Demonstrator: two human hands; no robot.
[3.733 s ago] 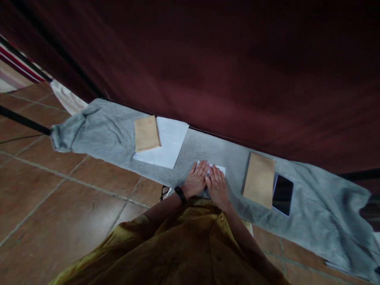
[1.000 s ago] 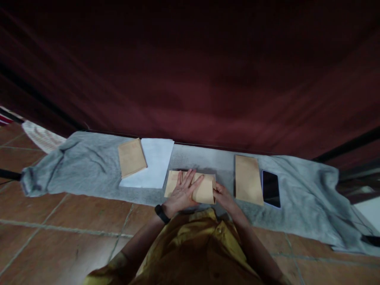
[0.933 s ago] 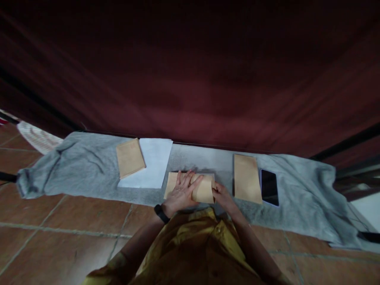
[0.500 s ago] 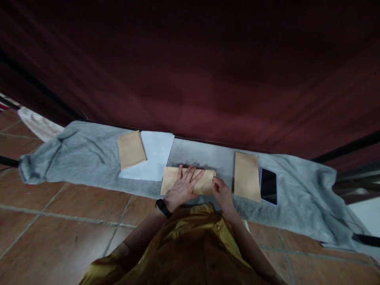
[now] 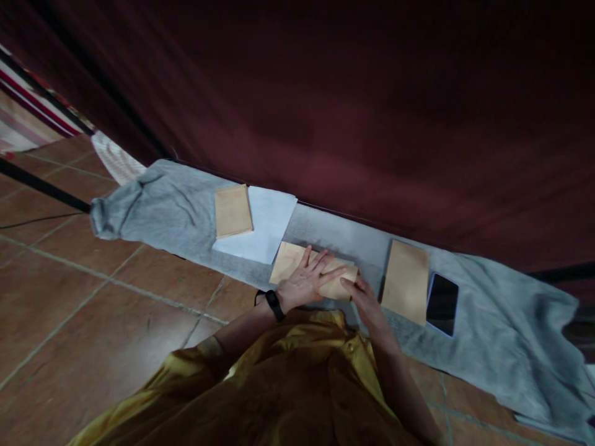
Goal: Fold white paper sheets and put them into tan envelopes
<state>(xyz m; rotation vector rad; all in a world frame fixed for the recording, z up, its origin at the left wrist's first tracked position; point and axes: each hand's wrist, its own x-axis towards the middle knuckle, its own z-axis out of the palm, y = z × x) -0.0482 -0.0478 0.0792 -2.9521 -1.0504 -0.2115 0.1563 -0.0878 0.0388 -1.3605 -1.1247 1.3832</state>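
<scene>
A brown paper envelope (image 5: 287,260) with faint reddish print at its left end lies on the grey cloth just in front of my body. My left hand (image 5: 309,277), with a black band on its wrist, presses flat on the envelope with its fingers spread. At the envelope's right end is my right hand (image 5: 367,298), its thumb on top and fingers curled round the edge. That end looks slightly raised or folded. The undersides of the right fingers are hidden.
Left of my hands, small brown envelopes (image 5: 233,212) lie on white paper sheets (image 5: 267,226). To the right are another brown envelope (image 5: 406,282) and a phone (image 5: 443,303). A grey cloth (image 5: 502,322) covers the narrow surface, and a dark red curtain (image 5: 325,155) hangs behind it.
My view has turned, so the surface looks more slanted. The right hand has shifted its hold on the envelope's right end, its fingers now round the edge. The left hand stays flat.
</scene>
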